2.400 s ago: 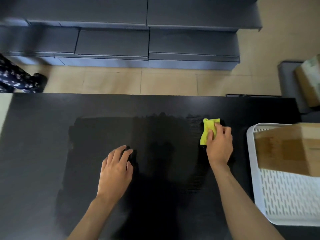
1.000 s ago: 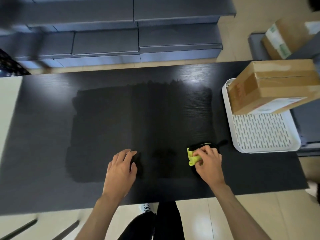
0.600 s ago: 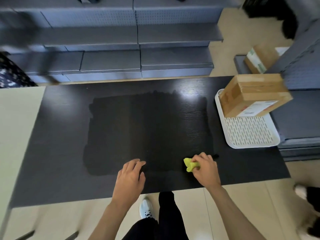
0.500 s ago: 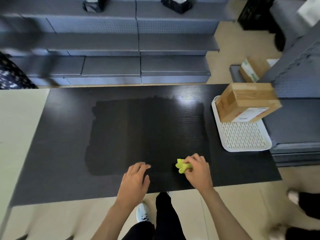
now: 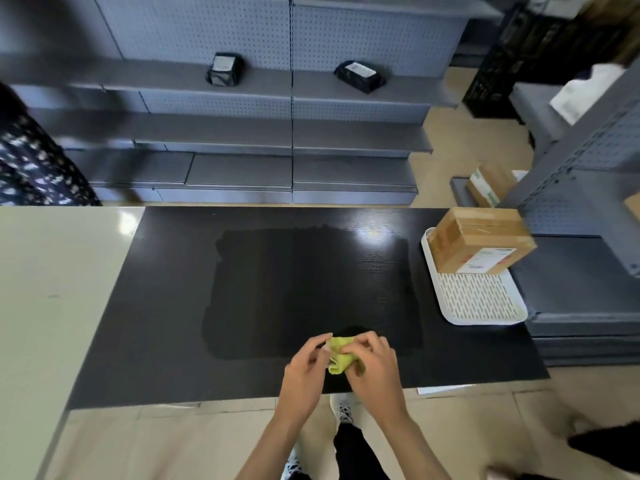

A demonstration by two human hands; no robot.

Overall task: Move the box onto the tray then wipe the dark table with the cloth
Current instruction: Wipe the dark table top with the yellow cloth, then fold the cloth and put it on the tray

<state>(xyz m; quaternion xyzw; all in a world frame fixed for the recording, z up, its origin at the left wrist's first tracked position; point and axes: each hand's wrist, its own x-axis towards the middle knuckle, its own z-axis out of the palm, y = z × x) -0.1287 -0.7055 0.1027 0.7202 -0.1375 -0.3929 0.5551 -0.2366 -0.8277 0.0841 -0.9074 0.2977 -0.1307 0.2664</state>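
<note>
While the yellow-green cloth (image 5: 343, 356) was pressed to the table under one hand half a second ago, it is now lifted just clear of the near edge and bunched between both hands. The right hand (image 5: 372, 367) closes around the cloth's right side, fingers curled over it. The left hand (image 5: 306, 367) pinches its left edge with thumb and fingertips, the other fingers loose. That hand lay flat on the dark table (image 5: 166, 306) a moment before.

Beyond the grip spreads a large, darker rectangular patch, seemingly damp from wiping. The paler margins around it look unwiped. The gathering of the cloth suggests either refolding for another pass or finishing up; which one cannot be told.

Far to the right of the grip, and further from the person, the cardboard box (image 5: 479, 239) sits on the far end of the white slotted tray (image 5: 481, 303), so that step appears done. A white shipping label with a red mark faces the camera on the box, but its print is too small to read.
</note>
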